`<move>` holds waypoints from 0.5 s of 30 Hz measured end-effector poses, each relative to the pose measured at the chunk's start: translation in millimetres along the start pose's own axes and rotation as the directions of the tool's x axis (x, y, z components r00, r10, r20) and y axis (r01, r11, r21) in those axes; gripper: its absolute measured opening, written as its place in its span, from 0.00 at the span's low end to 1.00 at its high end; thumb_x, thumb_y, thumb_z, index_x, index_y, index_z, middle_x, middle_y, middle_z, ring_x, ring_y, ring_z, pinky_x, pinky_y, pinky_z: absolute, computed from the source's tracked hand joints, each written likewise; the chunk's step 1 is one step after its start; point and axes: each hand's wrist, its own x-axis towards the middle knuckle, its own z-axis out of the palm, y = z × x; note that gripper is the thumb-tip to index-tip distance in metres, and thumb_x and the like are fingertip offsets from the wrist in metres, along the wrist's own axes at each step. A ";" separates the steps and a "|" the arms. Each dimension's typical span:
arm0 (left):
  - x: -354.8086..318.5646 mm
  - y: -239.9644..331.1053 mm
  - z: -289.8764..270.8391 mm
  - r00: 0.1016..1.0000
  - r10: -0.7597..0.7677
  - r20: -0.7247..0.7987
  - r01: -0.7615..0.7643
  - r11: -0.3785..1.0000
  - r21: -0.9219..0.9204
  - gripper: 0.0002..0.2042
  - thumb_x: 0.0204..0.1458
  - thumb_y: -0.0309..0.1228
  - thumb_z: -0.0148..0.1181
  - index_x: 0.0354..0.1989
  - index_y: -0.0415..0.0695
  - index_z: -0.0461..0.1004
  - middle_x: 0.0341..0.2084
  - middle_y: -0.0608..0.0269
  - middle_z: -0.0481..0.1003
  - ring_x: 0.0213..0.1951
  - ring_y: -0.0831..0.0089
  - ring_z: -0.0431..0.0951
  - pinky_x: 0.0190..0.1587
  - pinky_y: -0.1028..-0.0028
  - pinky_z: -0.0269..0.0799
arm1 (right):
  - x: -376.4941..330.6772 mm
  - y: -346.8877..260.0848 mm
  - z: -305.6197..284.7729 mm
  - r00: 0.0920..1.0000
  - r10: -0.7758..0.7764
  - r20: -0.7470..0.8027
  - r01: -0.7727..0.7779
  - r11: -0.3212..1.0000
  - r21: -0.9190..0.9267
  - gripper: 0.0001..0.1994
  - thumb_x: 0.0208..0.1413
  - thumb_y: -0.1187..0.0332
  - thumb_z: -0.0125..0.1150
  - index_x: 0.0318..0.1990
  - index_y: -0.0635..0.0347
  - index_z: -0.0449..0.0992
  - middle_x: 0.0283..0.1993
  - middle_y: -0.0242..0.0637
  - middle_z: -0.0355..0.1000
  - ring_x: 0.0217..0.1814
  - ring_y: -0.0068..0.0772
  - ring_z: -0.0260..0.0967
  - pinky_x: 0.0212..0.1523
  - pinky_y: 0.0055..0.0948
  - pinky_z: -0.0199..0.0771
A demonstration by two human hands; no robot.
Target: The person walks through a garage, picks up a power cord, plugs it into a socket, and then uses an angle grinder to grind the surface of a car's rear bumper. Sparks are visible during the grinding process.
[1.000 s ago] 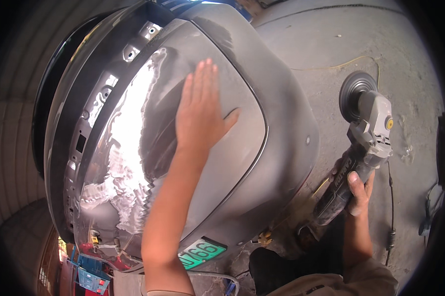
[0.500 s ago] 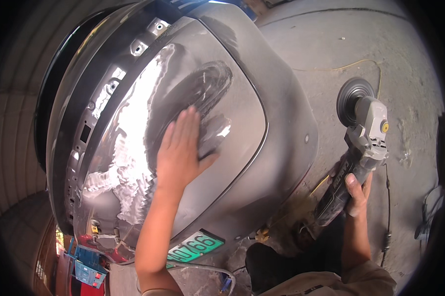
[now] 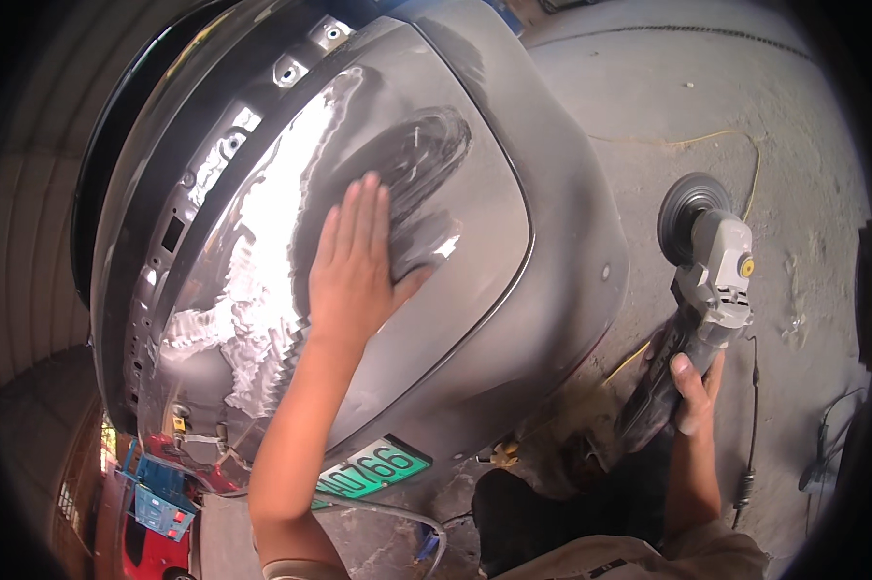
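Observation:
My left hand (image 3: 354, 261) lies flat on a grey car panel (image 3: 445, 319), fingers together and stretched out, thumb apart. Under and beyond the fingertips is a dark, scuffed oval patch (image 3: 426, 155). Left of the hand runs a bright strip of ground bare metal (image 3: 271, 213). At the right, my right hand (image 3: 697, 391) is wrapped round the body of an angle grinder (image 3: 711, 290), thumb on top. Its round disc (image 3: 689, 217) points up and away from me, apart from the car. Whether the disc turns I cannot tell.
A green licence plate (image 3: 383, 469) sits low on the car, near my left forearm. A yellow cord (image 3: 687, 142) and a black cable (image 3: 753, 435) lie on the concrete floor (image 3: 803, 193). At lower left are a blue machine (image 3: 160, 498) and a red car (image 3: 156, 551).
My left hand has slid a little up the panel toward the scuffed patch. The grinder has shifted slightly down in the picture, still in my right hand. The whole view has tilted a bit.

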 end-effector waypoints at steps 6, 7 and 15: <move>14.9 -1.4 -0.3 0.991 0.104 -0.085 -0.100 0.994 0.051 0.46 0.44 0.57 0.59 0.66 0.36 0.54 0.68 0.55 0.52 0.69 0.65 0.50 0.69 0.65 0.47 | -11.9 1.2 15.1 0.997 0.027 0.067 -0.028 1.000 0.014 0.27 0.45 0.60 0.67 0.49 0.68 0.67 0.33 0.38 0.70 0.32 0.29 0.69 0.33 0.27 0.69; 8.3 -4.6 -1.9 0.993 0.100 -0.062 -0.097 0.994 0.049 0.46 0.44 0.57 0.59 0.66 0.36 0.54 0.68 0.55 0.52 0.69 0.65 0.50 0.69 0.65 0.47 | -13.2 5.1 18.2 0.997 0.005 0.073 -0.006 1.000 0.009 0.27 0.45 0.60 0.67 0.49 0.69 0.66 0.34 0.38 0.70 0.32 0.29 0.69 0.34 0.26 0.69; -65.2 -23.3 -4.8 0.994 -0.044 0.104 0.045 0.999 -0.008 0.47 0.44 0.56 0.60 0.66 0.35 0.53 0.68 0.52 0.52 0.69 0.61 0.50 0.68 0.62 0.47 | -14.3 12.7 39.5 0.978 0.085 0.190 -0.079 0.996 -0.038 0.32 0.43 0.57 0.68 0.52 0.69 0.63 0.34 0.42 0.69 0.32 0.32 0.69 0.31 0.29 0.72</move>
